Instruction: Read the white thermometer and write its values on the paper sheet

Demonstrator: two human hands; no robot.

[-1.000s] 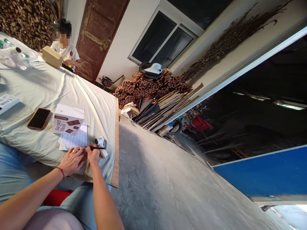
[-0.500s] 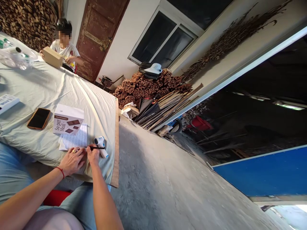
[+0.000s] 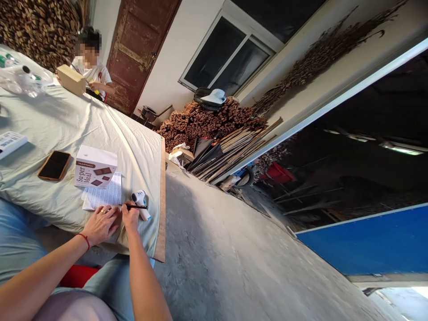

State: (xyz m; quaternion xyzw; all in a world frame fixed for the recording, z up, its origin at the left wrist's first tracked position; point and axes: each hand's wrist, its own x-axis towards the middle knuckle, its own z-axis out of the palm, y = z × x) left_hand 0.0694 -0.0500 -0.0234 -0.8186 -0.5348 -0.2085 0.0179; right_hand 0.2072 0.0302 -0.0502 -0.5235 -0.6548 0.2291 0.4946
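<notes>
Written-on paper sheets [image 3: 102, 197] lie near the table's front edge, partly under a white "Super Meal" box [image 3: 96, 167]. My left hand [image 3: 102, 223], with a ring and a red wrist cord, rests flat over the lower edge of the paper, fingers stretched out. Pinched in my right hand [image 3: 130, 218] is a black pen [image 3: 138, 206], its tip at the paper's lower right corner. Just beyond that hand lies a white and blue infrared thermometer [image 3: 140, 199], partly hidden by the hand and pen.
On the cloth-covered table [image 3: 137, 151] are a phone [image 3: 54, 165], a white box [image 3: 11, 143] and plastic bottles [image 3: 26, 80]. Across it, a person [image 3: 103, 78] sits behind a cardboard box [image 3: 71, 80]. Bundled firewood [image 3: 200, 118] stands by the wall.
My right hand and the pen have shifted very slightly to the right. Across the table, the person has changed pose a little. My left hand stays put.
</notes>
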